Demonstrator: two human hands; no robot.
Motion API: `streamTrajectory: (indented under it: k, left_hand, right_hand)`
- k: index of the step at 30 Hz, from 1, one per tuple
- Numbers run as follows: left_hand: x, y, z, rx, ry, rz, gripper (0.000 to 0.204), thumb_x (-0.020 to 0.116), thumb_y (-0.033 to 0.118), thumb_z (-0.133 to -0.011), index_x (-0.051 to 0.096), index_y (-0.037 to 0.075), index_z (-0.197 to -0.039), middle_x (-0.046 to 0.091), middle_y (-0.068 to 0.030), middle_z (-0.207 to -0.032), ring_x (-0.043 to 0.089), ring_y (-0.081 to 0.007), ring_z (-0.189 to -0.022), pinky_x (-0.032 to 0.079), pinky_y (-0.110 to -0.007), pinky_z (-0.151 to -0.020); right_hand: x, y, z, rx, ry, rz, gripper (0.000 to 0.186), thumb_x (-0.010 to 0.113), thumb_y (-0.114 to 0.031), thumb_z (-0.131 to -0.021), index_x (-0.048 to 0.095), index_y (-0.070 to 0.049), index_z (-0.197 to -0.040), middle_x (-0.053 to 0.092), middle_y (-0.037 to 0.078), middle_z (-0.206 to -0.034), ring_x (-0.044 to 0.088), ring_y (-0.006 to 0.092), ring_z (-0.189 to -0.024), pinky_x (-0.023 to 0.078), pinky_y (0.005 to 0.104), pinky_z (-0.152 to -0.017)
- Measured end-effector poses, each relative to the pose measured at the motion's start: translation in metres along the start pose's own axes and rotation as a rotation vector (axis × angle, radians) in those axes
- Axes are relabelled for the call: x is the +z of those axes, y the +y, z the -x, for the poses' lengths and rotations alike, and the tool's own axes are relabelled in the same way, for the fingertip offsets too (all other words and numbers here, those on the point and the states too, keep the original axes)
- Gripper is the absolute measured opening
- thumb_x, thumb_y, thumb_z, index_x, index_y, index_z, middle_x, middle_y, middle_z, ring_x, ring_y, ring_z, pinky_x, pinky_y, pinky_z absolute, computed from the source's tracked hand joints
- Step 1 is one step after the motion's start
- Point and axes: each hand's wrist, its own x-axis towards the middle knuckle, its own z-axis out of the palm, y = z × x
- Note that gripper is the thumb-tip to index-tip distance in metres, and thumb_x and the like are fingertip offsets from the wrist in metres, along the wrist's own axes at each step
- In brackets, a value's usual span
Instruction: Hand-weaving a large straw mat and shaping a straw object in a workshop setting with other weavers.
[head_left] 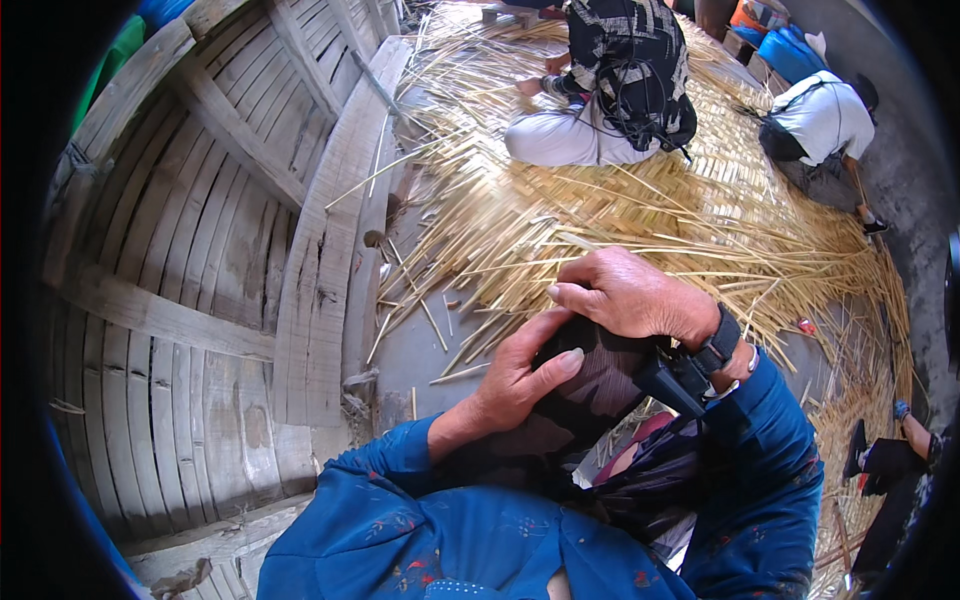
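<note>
The left hand [525, 375] curves round one side of a knee clad in dark brown patterned cloth [600, 372], and the right hand [632, 295] bends over its top; whether the fingers grip or merely rest, I can't tell. Beyond them, a golden mat of woven straw-like strips [620, 205] covers the grey floor [405, 368], its loose ends fanning out nearest the knee

The person's left hand [523, 377] and right hand [632, 295] rest on a dark-trousered knee [598, 365]. Ahead, two co-workers [625, 75] sit low at a partly woven straw mat [690, 205]; a slatted wooden panel [180, 315] fills the left.
</note>
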Motion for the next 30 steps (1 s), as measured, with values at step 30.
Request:
streamTrajectory:
  k: [30]
  left_hand:
    - [-0.0024, 0.0004, -0.0019, -0.02, 0.003, -0.021, 0.056, 0.063, 0.026, -0.097, 0.046, -0.005, -0.141, 0.056, -0.0172, -0.132, 0.053, -0.023, -0.124, 0.04, -0.036, -0.107]
  right_hand:
    - [0.0011, 0.0024, -0.0007, -0.003, 0.032, 0.012, 0.033, 0.059, -0.027, -0.09, 0.071, 0.003, -0.088, 0.067, 0.026, -0.081, 0.066, 0.0419, -0.079, 0.052, 0.0484, -0.075]
